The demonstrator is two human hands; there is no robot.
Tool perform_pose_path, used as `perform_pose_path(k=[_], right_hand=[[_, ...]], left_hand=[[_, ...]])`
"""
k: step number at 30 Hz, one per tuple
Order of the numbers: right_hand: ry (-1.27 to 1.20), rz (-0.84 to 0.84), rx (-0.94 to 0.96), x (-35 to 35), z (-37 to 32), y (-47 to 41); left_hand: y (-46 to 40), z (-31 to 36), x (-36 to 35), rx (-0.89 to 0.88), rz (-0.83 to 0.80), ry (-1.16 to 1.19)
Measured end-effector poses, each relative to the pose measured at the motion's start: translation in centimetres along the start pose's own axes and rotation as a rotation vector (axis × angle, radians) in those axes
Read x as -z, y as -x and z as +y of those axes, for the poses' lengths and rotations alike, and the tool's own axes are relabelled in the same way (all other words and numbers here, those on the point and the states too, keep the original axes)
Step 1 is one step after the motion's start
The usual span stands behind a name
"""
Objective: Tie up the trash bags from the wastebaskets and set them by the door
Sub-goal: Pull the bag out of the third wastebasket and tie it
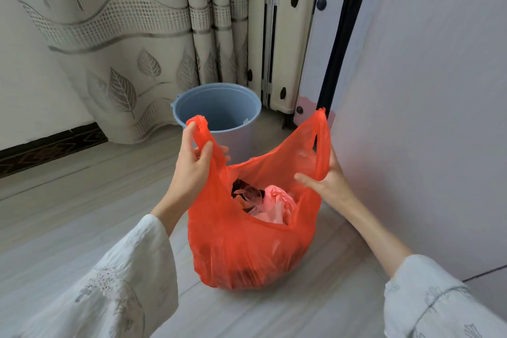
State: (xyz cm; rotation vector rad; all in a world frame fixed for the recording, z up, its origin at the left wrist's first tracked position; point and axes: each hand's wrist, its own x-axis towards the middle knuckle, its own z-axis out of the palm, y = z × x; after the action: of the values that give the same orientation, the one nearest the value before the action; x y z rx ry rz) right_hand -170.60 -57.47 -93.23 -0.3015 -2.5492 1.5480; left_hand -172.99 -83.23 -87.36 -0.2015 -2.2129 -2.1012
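I see the red trash bag (pixel 247 250) sitting on the floor (pixel 68 214) between my fingers, mouth unknotted. Beyond them stands the blue wastebasket (pixel 216 110). My left hand (pixel 192 164) and right hand (pixel 329 178) each grip one handle loop.

A single wide-angle view is taken from head height — angled forward and down, close over the floor (pixel 82 200) — no second view is given.

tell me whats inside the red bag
Through the open mouth of the red bag: crumpled pink plastic, a clear cup, something dark. Deeper contents are covered.
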Motion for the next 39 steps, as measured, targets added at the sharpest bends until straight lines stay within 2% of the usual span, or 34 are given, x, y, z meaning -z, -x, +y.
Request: perform_pose_path(k=[3,5,8,12,17,20,24,26,29,34,39], right_hand=[[-0.074,-0.051,-0.026,-1.4,-1.0,-0.8],[-0.026,-0.044,-0.038,-2.5,-1.4,-1.3],[0.082,0.032,0.001,-3.6,-2.0,-1.0],[-0.045,0.186,0.190,-3.0,-1.6,-0.7],[-0.211,0.121,0.037,-3.2,-1.2,0.9],[-0.316,0.140,0.009,-3.8,-1.5,1.3],[-0.435,0.184,-0.028,-4.5,-1.7,1.3],[-0.451,0.213,-0.028,-5.0,-1.7,1.5],[-0.463,0.179,-0.033,-5.5,-2.0,2.0],[-0.610,0.102,-0.100,-5.0,-3.1,2.9],[-0.600,0.124,-0.110,-3.6,-4.0,3.4]], left_hand=[[-0.7,-0.5,-0.4,-0.006,0.024,-0.019],[-1.2,-0.9,-0.6,-0.013,0.042,-0.076],[-1.7,-1.4,-0.3,0.002,0.064,-0.120],[-0.9,-2.1,1.1,-0.046,0.099,-0.177],[2.0,-3.2,2.9,-0.096,0.097,-0.311],[4.6,-4.6,3.4,-0.095,0.102,-0.257],[6.1,-6.9,3.7,0.068,-0.009,-0.187],[5.7,-8.0,4.0,0.181,-0.096,-0.245],[4.7,-8.8,3.5,0.208,-0.218,-0.332],[2.7,-8.4,1.9,0.163,-0.168,-0.141],[3.4,-8.2,0.7,0.222,-0.025,0.143]])
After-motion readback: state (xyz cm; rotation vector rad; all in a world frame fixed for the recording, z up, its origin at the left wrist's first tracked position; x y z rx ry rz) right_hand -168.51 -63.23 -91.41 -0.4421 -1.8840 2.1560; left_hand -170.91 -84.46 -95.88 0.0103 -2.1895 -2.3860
